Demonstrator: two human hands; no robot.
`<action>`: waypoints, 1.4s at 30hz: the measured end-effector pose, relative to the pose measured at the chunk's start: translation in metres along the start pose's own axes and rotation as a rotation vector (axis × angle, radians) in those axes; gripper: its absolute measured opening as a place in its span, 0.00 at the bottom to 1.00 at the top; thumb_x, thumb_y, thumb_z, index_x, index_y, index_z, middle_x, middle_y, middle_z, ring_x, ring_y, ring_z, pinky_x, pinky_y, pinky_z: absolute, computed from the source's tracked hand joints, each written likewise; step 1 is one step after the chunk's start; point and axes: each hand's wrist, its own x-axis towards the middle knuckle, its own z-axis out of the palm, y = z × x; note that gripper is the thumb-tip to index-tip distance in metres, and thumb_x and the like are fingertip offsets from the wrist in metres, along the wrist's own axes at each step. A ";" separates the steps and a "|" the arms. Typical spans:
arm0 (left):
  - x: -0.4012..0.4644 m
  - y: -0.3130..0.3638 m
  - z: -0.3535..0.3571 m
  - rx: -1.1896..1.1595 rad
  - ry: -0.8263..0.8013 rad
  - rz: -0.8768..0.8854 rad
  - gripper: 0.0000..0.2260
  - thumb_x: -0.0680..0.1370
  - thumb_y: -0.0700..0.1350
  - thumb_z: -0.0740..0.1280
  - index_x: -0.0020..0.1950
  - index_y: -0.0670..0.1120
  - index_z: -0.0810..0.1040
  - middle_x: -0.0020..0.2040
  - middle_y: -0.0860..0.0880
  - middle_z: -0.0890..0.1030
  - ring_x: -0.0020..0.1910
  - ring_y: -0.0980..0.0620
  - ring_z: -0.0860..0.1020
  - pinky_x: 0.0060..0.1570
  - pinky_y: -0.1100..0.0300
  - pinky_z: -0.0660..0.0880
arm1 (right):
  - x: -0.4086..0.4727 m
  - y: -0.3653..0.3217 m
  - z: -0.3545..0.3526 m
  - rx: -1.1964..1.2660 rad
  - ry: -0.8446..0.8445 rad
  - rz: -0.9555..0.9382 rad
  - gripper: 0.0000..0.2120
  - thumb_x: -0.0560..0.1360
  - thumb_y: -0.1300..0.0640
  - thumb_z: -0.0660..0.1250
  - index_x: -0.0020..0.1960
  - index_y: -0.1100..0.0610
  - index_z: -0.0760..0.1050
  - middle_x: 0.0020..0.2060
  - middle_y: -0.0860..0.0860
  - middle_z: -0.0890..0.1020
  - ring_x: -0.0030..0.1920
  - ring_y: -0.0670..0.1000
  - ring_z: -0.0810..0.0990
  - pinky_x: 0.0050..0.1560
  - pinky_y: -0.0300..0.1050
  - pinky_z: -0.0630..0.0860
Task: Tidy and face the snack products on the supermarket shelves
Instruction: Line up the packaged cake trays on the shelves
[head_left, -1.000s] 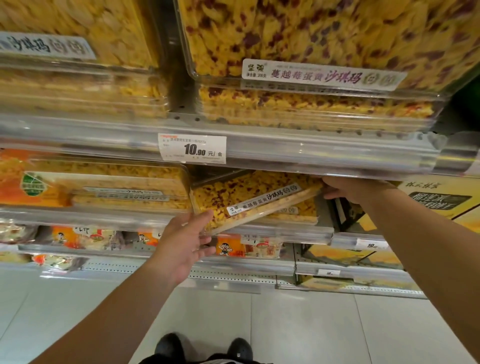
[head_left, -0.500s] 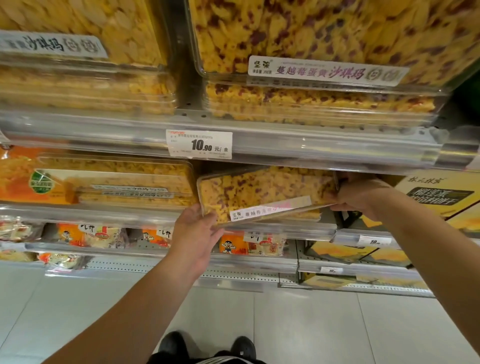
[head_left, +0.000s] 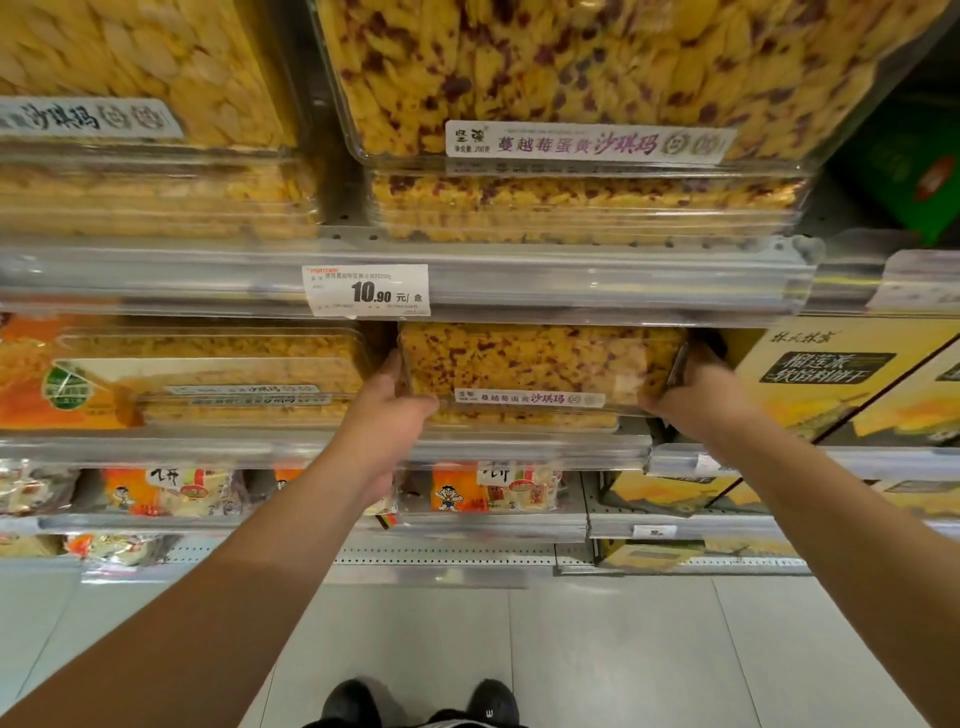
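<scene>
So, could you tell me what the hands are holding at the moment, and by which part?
Both hold the clear cranberry snack box: left hand grips its left end, right hand its right end.

The box (head_left: 540, 364) I hold in my left hand (head_left: 387, 410) and right hand (head_left: 696, 400) is clear, glossy plastic with a smooth paper label (head_left: 530, 398). The shelf edge (head_left: 597, 283) above is shiny transparent plastic, holding a matt paper price tag (head_left: 367, 290). The yellow cartons (head_left: 831, 374) beside look like smooth printed cardboard.

A white price tag (head_left: 367, 290) reading 10.90 is clipped to the clear shelf rail (head_left: 623, 280). Pale floor tiles (head_left: 597, 649) are seen below, with what appear to be black shoes (head_left: 421, 701) at the bottom edge.
</scene>
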 end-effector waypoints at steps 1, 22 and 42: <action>0.001 -0.001 0.001 0.000 -0.002 0.018 0.30 0.77 0.35 0.65 0.76 0.56 0.62 0.55 0.60 0.77 0.60 0.54 0.73 0.64 0.53 0.64 | 0.000 0.002 0.004 0.055 0.007 0.003 0.26 0.73 0.61 0.72 0.66 0.54 0.66 0.51 0.52 0.74 0.50 0.54 0.73 0.46 0.46 0.71; 0.012 -0.068 0.047 1.503 -0.021 0.596 0.41 0.74 0.47 0.67 0.78 0.47 0.44 0.75 0.46 0.51 0.74 0.40 0.51 0.74 0.45 0.46 | 0.017 -0.003 0.019 -0.019 -0.070 -0.145 0.29 0.72 0.55 0.74 0.68 0.54 0.64 0.60 0.54 0.78 0.59 0.58 0.77 0.59 0.56 0.76; 0.001 -0.070 0.023 1.516 -0.072 0.724 0.32 0.77 0.48 0.63 0.78 0.45 0.55 0.70 0.43 0.59 0.69 0.42 0.58 0.71 0.47 0.58 | 0.024 0.006 0.034 -0.036 -0.095 -0.194 0.24 0.73 0.57 0.73 0.63 0.50 0.65 0.53 0.49 0.77 0.57 0.55 0.76 0.53 0.48 0.76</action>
